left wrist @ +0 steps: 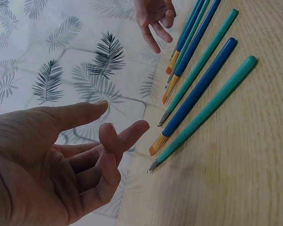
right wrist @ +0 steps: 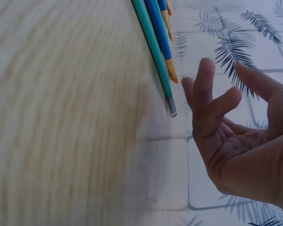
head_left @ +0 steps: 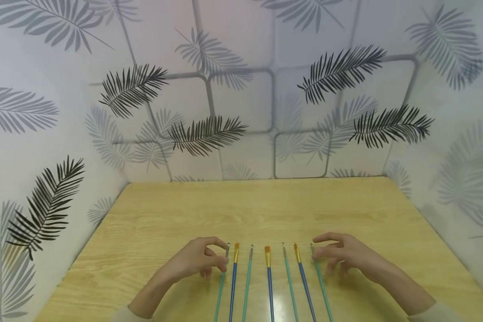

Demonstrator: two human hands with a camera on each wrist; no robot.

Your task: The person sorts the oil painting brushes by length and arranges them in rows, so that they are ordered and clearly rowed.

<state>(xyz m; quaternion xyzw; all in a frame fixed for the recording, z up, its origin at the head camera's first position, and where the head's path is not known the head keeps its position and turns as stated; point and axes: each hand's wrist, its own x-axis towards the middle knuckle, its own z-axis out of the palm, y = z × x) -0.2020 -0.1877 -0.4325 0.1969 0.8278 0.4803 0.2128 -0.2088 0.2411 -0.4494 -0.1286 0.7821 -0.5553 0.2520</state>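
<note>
Paintbrushes with blue handles and orange bristles, such as the middle blue brush [head_left: 270, 290], lie in a row with thin green-handled tools, tips pointing away from me. My left hand [head_left: 197, 259] hovers by the tip of the leftmost green tool [head_left: 221, 290], thumb and fingers apart and loosely bent. In the left wrist view, nothing sits in that hand [left wrist: 70, 165]. By the rightmost green tool [head_left: 322, 286] is my right hand [head_left: 350, 255], its fingers partly covering the tool's upper end. The right wrist view shows that hand [right wrist: 245, 141] holding nothing, apart from the tools.
The row lies on a light wood-grain table [head_left: 257, 210]. Behind the table and on both sides stand pale walls [head_left: 241, 103] patterned with dark and grey leaves. A bright light reflection shows on the tabletop near the middle brushes.
</note>
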